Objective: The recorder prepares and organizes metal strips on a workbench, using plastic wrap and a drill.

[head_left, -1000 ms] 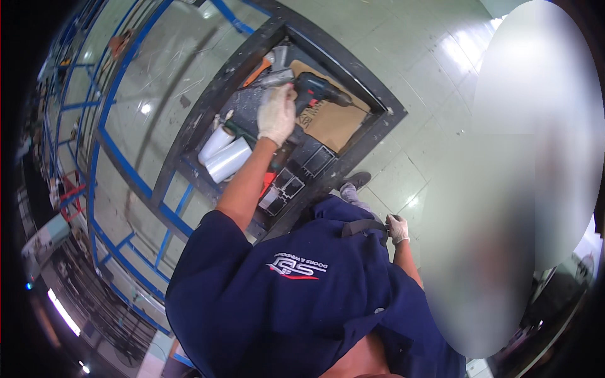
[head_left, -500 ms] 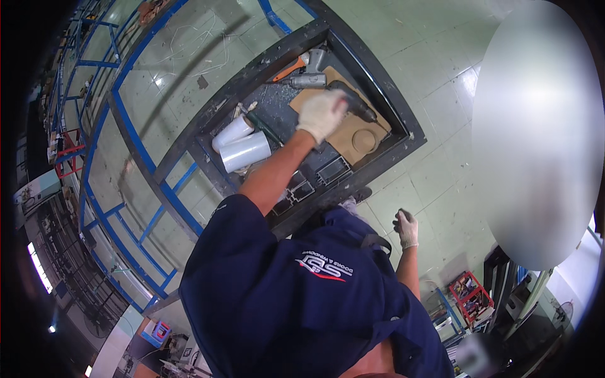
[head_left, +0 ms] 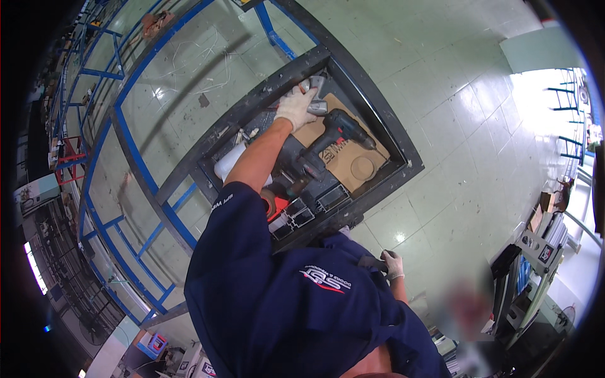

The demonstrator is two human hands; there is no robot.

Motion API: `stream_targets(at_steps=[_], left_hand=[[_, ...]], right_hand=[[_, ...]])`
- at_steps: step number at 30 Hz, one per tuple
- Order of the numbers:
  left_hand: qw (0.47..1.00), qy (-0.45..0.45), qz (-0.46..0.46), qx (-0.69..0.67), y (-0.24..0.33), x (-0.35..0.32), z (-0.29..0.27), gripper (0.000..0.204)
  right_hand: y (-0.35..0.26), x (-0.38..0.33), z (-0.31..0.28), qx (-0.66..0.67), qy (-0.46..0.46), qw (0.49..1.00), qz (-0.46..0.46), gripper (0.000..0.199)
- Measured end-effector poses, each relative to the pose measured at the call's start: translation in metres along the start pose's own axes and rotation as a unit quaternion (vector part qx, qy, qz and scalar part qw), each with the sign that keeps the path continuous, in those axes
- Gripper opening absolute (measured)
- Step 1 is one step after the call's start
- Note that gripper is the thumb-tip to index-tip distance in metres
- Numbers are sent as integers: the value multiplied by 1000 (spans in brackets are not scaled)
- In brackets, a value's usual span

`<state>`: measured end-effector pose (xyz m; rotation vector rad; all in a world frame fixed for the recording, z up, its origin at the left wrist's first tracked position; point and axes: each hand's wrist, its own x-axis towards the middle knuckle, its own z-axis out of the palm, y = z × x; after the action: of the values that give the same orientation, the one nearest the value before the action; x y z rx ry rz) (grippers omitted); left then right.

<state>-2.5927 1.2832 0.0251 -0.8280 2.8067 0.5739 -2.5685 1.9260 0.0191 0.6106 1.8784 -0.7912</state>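
My left hand (head_left: 296, 108), in a white glove, reaches into the far part of a dark framed work tray. Its fingers are closed around a grey metal air tool (head_left: 317, 107), covering part of it. Beside that tool lies a black cordless drill (head_left: 340, 131) with red marks, partly on a brown cardboard sheet (head_left: 340, 162). A roll of clear tape (head_left: 363, 168) rests on the cardboard. My right hand (head_left: 393, 264), also gloved, hangs low at my right side near a dark pouch. Its fingers are curled at something small and dark that I cannot make out.
The tray's dark rim (head_left: 391, 120) stands up around the tools. Cut metal profiles (head_left: 331, 198) and a red object (head_left: 275, 205) lie at its near side, white film rolls (head_left: 228, 162) at its left. Blue metal frames (head_left: 135, 142) extend leftward. Tiled floor (head_left: 441, 145) shows at right.
My left hand has moved from beside the drill, left and away, onto the grey air tool. The drill lies uncovered, nearer me. My right hand has come down closer to my body.
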Motion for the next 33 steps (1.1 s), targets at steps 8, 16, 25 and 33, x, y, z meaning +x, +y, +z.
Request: stream_targets(at_steps=[8, 16, 25, 33], left_hand=[[997, 41, 66, -8, 1, -4, -33, 75], [977, 121, -10, -174, 17, -30, -58, 74], [925, 37, -83, -369, -11, -120, -153, 40], [814, -85, 326, -473, 29, -171, -151, 22]], right_hand=[[-59, 19, -11, -28, 33, 992, -122, 36], [-192, -62, 11, -285, 59, 903, -317, 41], [-361, -179, 123, -294, 51, 678, -672, 71], [-338, -162, 219, -257, -663, 687, -149, 94]])
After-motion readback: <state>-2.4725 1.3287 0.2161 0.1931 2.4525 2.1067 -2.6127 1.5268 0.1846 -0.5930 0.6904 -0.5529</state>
